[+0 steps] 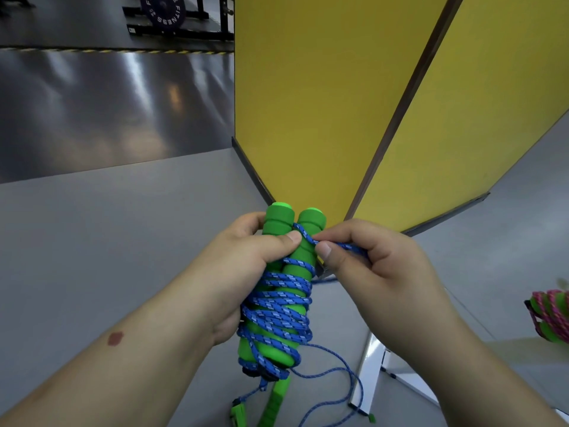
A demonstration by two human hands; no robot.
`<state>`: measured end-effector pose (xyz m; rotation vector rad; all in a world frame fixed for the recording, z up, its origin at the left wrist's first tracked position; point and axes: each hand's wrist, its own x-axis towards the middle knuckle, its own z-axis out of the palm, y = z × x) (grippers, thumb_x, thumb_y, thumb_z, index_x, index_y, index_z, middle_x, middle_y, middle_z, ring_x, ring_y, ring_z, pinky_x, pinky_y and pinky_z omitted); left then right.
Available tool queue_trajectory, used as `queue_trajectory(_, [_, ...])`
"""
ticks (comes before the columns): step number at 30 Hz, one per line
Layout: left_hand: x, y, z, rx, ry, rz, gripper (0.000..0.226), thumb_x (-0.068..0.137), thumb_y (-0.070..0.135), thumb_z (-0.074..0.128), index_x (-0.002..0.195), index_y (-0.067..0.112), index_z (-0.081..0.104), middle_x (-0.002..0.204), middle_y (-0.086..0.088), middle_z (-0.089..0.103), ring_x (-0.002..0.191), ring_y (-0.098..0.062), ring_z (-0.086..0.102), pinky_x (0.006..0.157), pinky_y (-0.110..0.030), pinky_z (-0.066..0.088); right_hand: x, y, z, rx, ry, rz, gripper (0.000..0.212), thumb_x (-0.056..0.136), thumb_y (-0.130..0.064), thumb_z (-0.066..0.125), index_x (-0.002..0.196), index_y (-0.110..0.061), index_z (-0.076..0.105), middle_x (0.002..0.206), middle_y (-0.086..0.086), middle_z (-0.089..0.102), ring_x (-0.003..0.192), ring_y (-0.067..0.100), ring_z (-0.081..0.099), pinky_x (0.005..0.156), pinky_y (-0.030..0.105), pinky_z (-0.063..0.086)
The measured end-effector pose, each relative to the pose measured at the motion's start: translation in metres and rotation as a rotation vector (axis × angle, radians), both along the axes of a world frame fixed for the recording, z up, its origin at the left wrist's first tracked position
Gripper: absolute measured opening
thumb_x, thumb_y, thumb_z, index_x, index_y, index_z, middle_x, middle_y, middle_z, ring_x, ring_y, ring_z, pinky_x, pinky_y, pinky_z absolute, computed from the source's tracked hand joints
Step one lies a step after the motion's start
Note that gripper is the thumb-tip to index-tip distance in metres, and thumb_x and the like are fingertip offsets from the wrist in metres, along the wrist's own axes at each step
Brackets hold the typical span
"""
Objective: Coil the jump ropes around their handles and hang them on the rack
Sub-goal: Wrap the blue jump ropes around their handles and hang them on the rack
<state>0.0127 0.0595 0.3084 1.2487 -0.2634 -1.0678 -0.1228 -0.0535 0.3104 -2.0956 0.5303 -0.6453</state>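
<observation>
Two green foam handles (pixel 278 224) stand side by side, upright, in front of me. A blue braided rope (pixel 278 306) is wound around them in several turns. My left hand (pixel 246 263) grips the pair of handles from the left, thumb pressed across the front. My right hand (pixel 369 266) pinches a strand of the blue rope just right of the handles, near their top. A loose loop of the same rope hangs below. At the right edge lies a second jump rope (pixel 551 315), pink cord coiled on green handles.
A yellow folding panel (pixel 323 103) with dark trim stands right behind the handles. A white metal frame leg (pixel 368 374) runs along the floor below my right hand. More green handles (pixel 274 402) lie on the grey floor. A weight rack (pixel 172 13) stands far back left.
</observation>
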Motion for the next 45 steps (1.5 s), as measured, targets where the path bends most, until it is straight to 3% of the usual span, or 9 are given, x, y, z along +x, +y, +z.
queue_trajectory(7, [-0.002,0.000,0.001,0.003,0.235,-0.107,0.026,0.096,0.016,0.059,0.119,0.011,0.070,0.080,-0.012,0.071,0.063,-0.023,0.068,0.049,-0.029,0.054,-0.005,-0.014,0.001,-0.124,-0.020,0.099,0.016,0.091,-0.019,0.071,0.101,-0.029,0.079,0.085,-0.004,0.062,0.081,0.016,0.061,0.067,0.015,0.043])
queue_trajectory(13, [0.006,-0.001,0.002,-0.007,0.209,-0.016,0.019,0.095,0.020,0.057,0.103,0.012,0.072,0.072,-0.009,0.067,0.058,-0.022,0.062,0.053,-0.029,0.053,-0.009,-0.019,0.011,0.034,0.045,0.030,0.018,0.086,-0.016,0.077,0.088,-0.034,0.080,0.077,-0.007,0.062,0.058,0.009,0.046,0.054,0.017,0.038])
queue_trajectory(17, [0.004,-0.002,0.004,-0.063,0.106,0.039,0.019,0.098,0.016,0.057,0.113,0.015,0.068,0.071,-0.008,0.070,0.052,-0.020,0.065,0.047,-0.032,0.054,-0.008,-0.020,0.011,0.034,0.012,-0.010,0.034,0.087,-0.002,0.071,0.081,-0.035,0.080,0.082,-0.005,0.058,0.067,0.012,0.052,0.059,0.014,0.039])
queue_trajectory(19, [0.002,-0.002,0.004,-0.075,0.085,0.061,0.017,0.098,0.015,0.058,0.112,0.015,0.067,0.068,-0.007,0.071,0.051,-0.019,0.066,0.046,-0.032,0.054,-0.008,-0.019,0.011,-0.016,0.081,-0.015,0.040,0.089,0.001,0.064,0.078,-0.035,0.079,0.083,-0.005,0.058,0.071,0.011,0.055,0.059,0.015,0.041])
queue_trajectory(23, [0.001,-0.002,0.002,-0.117,0.044,0.090,0.022,0.097,0.013,0.060,0.119,0.015,0.066,0.076,-0.007,0.074,0.060,-0.020,0.071,0.052,-0.034,0.057,-0.010,-0.018,0.010,-0.253,0.407,-0.035,0.039,0.091,-0.009,0.056,0.078,-0.044,0.067,0.087,-0.012,0.062,0.074,0.010,0.062,0.067,0.037,0.053])
queue_trajectory(31, [-0.001,-0.005,-0.002,-0.166,-0.023,0.059,0.026,0.098,0.013,0.059,0.123,0.017,0.064,0.089,-0.004,0.076,0.071,-0.019,0.072,0.067,-0.039,0.059,-0.013,-0.007,0.028,-0.440,0.628,-0.134,0.032,0.095,-0.021,0.046,0.083,-0.049,0.057,0.071,-0.011,0.062,0.064,0.007,0.052,0.052,0.027,0.041])
queue_trajectory(37, [-0.003,-0.005,-0.003,-0.185,-0.026,0.039,0.026,0.098,0.012,0.059,0.123,0.015,0.064,0.089,-0.005,0.075,0.071,-0.020,0.072,0.062,-0.036,0.059,-0.011,-0.006,0.026,-0.439,0.638,-0.200,0.030,0.095,-0.017,0.044,0.091,-0.039,0.064,0.077,-0.014,0.062,0.071,0.009,0.052,0.054,0.025,0.040])
queue_trajectory(41, [-0.004,-0.005,-0.002,-0.207,-0.073,0.041,0.024,0.098,0.008,0.056,0.120,0.015,0.063,0.096,-0.006,0.076,0.077,-0.020,0.073,0.065,-0.035,0.060,-0.011,-0.004,0.019,-0.398,0.555,-0.197,0.029,0.098,-0.030,0.038,0.104,-0.026,0.066,0.088,-0.012,0.062,0.079,0.011,0.054,0.062,0.029,0.047])
queue_trajectory(45, [-0.007,-0.006,-0.005,-0.214,-0.087,0.033,0.024,0.097,0.004,0.053,0.116,0.014,0.063,0.102,-0.011,0.075,0.086,-0.021,0.071,0.074,-0.038,0.057,-0.008,-0.010,0.006,-0.361,0.275,-0.268,0.039,0.102,-0.043,0.042,0.071,-0.022,0.055,0.066,-0.004,0.051,0.070,0.012,0.050,0.056,0.034,0.042])
